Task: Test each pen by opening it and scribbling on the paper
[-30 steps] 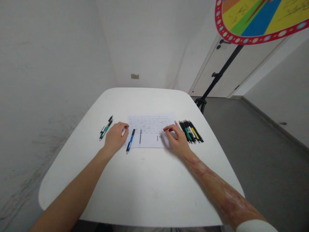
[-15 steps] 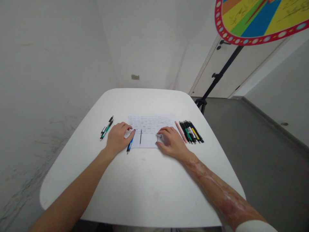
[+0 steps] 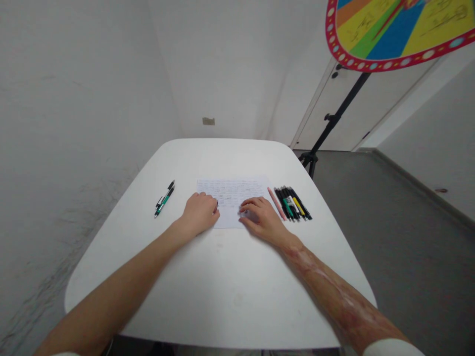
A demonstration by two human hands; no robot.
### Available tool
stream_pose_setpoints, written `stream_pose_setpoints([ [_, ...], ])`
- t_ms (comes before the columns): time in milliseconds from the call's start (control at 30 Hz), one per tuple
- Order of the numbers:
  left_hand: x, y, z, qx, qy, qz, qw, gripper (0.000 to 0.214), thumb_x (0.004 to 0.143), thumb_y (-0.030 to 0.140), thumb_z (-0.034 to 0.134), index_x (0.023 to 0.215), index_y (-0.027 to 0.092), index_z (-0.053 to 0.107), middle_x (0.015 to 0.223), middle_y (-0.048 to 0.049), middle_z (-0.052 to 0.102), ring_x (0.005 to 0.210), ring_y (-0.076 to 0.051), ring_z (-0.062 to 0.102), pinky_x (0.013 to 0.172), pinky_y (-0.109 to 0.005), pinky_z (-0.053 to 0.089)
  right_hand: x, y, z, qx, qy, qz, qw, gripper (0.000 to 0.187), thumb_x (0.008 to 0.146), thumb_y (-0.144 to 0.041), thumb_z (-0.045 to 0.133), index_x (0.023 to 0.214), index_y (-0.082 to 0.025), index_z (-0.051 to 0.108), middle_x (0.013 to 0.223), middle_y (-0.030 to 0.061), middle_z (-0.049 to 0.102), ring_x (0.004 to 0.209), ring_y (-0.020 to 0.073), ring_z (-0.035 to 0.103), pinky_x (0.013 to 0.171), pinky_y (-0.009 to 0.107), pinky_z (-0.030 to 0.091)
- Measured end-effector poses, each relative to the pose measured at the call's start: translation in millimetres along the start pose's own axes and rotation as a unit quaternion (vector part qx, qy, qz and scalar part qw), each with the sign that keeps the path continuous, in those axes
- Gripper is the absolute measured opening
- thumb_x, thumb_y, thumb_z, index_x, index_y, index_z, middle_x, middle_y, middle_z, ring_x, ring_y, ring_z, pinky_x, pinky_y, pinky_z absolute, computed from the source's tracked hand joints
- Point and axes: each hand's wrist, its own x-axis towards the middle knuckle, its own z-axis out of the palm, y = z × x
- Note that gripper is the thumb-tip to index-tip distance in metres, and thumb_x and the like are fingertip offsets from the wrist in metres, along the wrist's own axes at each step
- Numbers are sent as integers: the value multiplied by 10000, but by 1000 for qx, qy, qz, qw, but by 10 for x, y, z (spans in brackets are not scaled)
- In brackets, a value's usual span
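Observation:
A sheet of paper (image 3: 233, 190) covered in handwriting lies in the middle of the white table (image 3: 222, 282). My left hand (image 3: 200, 213) rests on the sheet's left edge with its fingers curled under. It covers the blue pen, and only the tip of a thin black stick (image 3: 217, 203) shows at its fingertips. My right hand (image 3: 261, 215) lies on the sheet's right part, fingers bent and their tips together on the paper. What they pinch is hidden.
A pink pen (image 3: 275, 202) and a row of several pens (image 3: 293, 202) lie right of the sheet. Two pens, one green (image 3: 165, 199), lie to the left. A colourful prize wheel (image 3: 393, 29) on a black stand (image 3: 334, 118) is beyond the table's right side.
My left hand slid right onto the paper and now covers the blue pen and most of the black stick. My right hand moved left off the pen row, uncovering the pink pen.

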Motion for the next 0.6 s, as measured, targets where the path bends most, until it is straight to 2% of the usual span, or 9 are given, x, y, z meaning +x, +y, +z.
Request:
stream_pose_setpoints([
  [133, 74, 70, -139, 15, -70, -31, 997, 223, 961, 249, 628, 965, 179, 840, 1030, -161, 839, 1009, -333, 780, 880, -419, 521, 18, -61, -17, -11, -28, -31, 999, 102, 1024, -192, 725, 1100, -250, 762, 1053, 60, 803, 1071, 269, 666, 1073, 480, 480],
  [233, 119, 132, -178, 22, -92, -35, 995, 237, 911, 249, 669, 1033, 165, 855, 1056, -185, 841, 1000, -350, 791, 841, -404, 537, 16, -73, 16, -24, -47, -71, 996, 137, 1043, -152, 672, 1053, -250, 767, 933, 36, 788, 987, 251, 660, 1138, 504, 457],
  [300, 134, 166, -173, 27, -93, -28, 995, 267, 896, 245, 674, 1070, 155, 856, 1064, -194, 842, 998, -353, 797, 808, -389, 540, 9, -69, 44, -22, -38, -88, 995, 176, 1047, -130, 646, 1087, -245, 772, 935, 40, 793, 981, 247, 668, 1164, 511, 454],
  [433, 95, 189, -133, 31, -70, -23, 997, 278, 919, 239, 633, 1059, 155, 859, 1057, -187, 847, 995, -342, 807, 762, -370, 534, -2, -78, 26, -16, -21, -91, 996, 260, 1023, -101, 621, 1190, -236, 769, 1097, 79, 819, 1080, 266, 680, 1146, 516, 473],
  [500, 47, 178, -104, 25, -54, -26, 998, 274, 926, 237, 620, 1036, 155, 857, 1043, -180, 847, 982, -335, 809, 750, -371, 532, -2, -95, -33, -21, -12, -81, 996, 267, 976, -103, 639, 1176, -225, 768, 1147, 95, 805, 1114, 284, 667, 1112, 514, 483],
  [600, -22, 144, -56, 7, -32, -32, 999, 261, 930, 241, 614, 1011, 159, 849, 1010, -168, 844, 948, -321, 807, 742, -374, 527, 0, -111, -142, -41, -17, -59, 997, 261, 902, -114, 659, 1118, -214, 765, 1108, 95, 780, 1085, 290, 650, 1050, 487, 495],
])
